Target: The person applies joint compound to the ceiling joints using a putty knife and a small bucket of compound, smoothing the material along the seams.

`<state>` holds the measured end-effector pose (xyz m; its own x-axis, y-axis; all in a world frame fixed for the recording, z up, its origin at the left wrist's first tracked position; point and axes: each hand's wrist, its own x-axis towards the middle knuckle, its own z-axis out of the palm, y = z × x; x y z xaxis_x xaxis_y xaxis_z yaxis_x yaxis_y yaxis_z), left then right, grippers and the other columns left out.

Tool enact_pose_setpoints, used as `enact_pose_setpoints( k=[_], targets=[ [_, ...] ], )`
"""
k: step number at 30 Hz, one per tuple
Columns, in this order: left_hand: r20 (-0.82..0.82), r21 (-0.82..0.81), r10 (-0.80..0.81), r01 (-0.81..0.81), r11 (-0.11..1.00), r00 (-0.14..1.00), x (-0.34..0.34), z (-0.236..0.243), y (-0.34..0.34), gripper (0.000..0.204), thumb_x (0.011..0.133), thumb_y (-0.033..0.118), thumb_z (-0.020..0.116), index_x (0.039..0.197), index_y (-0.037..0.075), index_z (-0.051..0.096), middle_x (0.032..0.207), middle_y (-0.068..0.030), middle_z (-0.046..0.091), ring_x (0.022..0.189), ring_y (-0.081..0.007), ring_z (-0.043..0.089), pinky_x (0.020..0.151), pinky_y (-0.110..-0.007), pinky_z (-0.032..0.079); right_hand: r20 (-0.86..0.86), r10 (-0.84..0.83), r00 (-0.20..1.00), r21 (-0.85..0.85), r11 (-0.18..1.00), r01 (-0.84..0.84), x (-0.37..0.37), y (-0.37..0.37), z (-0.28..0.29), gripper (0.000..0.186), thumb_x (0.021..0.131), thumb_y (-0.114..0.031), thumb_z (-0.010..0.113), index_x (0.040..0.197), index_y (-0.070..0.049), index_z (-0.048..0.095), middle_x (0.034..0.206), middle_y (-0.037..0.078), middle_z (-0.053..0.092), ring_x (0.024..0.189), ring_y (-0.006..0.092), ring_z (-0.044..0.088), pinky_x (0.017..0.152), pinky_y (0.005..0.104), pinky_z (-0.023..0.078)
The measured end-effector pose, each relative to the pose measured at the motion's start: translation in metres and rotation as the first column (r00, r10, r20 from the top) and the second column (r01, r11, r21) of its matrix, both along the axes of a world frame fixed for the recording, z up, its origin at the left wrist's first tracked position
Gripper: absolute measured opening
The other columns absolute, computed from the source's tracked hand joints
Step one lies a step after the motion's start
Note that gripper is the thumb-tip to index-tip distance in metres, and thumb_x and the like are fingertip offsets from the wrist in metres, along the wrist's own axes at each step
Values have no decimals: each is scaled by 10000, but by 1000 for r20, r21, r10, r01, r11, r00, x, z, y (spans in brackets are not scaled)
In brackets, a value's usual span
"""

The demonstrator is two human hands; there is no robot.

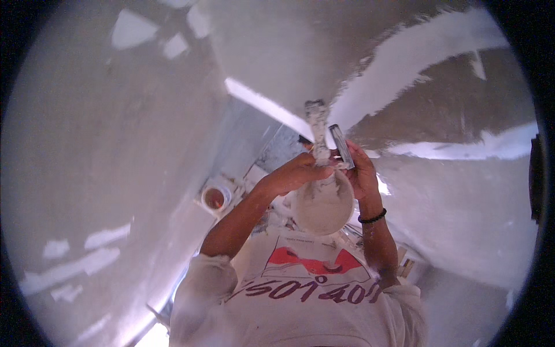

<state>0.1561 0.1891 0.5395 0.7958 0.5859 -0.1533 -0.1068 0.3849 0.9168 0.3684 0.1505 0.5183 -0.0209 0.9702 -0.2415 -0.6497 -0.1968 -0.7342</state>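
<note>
A round pale bowl (325, 217) coated with whitish plaster is held in front of my chest, some plaster lying inside it. My left hand (296, 175) is closed at its far rim around a plaster-caked putty knife (317, 124), which points away from me. On the bowl's right side my right hand (363, 173) is closed around a second, narrow flat scraper (341, 144) with a dark edge, standing close to the first tool. The palm of this hand lies against the bowl. Fingers under the rim are partly hidden.
Grey walls with white plaster patches (134, 30) surround me, and a broad white smear (422, 52) runs at the upper right. Below on the left stands a white bucket (215, 198) with brownish contents. Blurred clutter (277, 220) lies on the floor behind the bowl.
</note>
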Motion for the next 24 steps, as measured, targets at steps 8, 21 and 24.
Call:
enact_pose_setpoints(
  k=[8, 21, 24],
  targets=[
    [3, -180, 48, -47, 983, 999, 26, -83, -22, 647, 830, 510, 623, 1232, 11, 540, 1184, -131, 571, 1072, -215, 535, 949, -344, 408, 90, 138, 986, -323, 941, -102, 0, -18, -60, 317, 943, -269, 509, 1145, -28, 554, 1040, 88, 625, 939, 188, 604, 838, 331, 496],
    [-209, -355, 196, -261, 898, 958, 9, -136, -98, 739, 819, 553, 619, 1117, -115, 513, 1078, -165, 563, 981, -221, 543, 862, -333, 439, 275, 493, 825, -499, 807, -316, -16, -53, -116, 307, 954, -235, 439, 1120, -16, 575, 1054, 101, 621, 937, 165, 606, 838, 291, 482],
    [-132, -394, 227, -261, 881, 965, 7, -146, -104, 778, 799, 589, 619, 1118, -112, 511, 1078, -163, 556, 968, -219, 544, 834, -330, 444, 255, 560, 788, -471, 784, -404, -5, -59, -150, 305, 947, -92, 474, 1235, 3, 502, 1113, 82, 607, 958, 148, 602, 849, 289, 498]
  ],
)
